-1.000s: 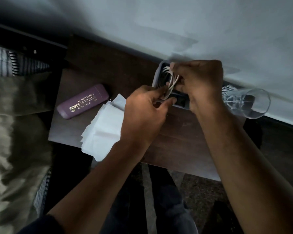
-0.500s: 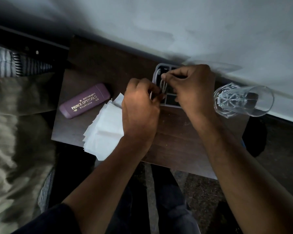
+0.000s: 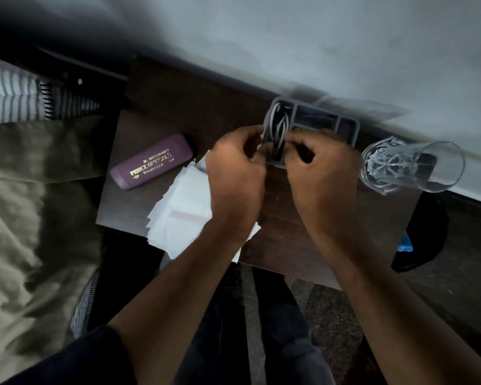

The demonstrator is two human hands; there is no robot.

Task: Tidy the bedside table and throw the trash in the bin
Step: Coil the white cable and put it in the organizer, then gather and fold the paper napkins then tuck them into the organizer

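Note:
A grey compartment organiser (image 3: 350,126) stands at the back of the dark wooden bedside table (image 3: 295,240), against the wall. A coiled white cable (image 3: 278,126) lies in its left compartment. My left hand (image 3: 235,179) and my right hand (image 3: 321,173) meet at the organiser's near end, with the fingertips of both pinched on the cable. A purple spectacle case (image 3: 152,162) with gold lettering lies to the left. White tissues (image 3: 184,209) are spread beside it, partly under my left wrist.
A cut-glass tumbler (image 3: 411,166) stands at the table's right edge, close to my right hand. A dark bin (image 3: 425,237) with something blue in it sits on the floor to the right. Olive bedding (image 3: 28,218) and striped fabric fill the left.
The cable has gone from being held above the organiser down into its left compartment. Both hands have moved to the organiser's near end, and more of the organiser now shows.

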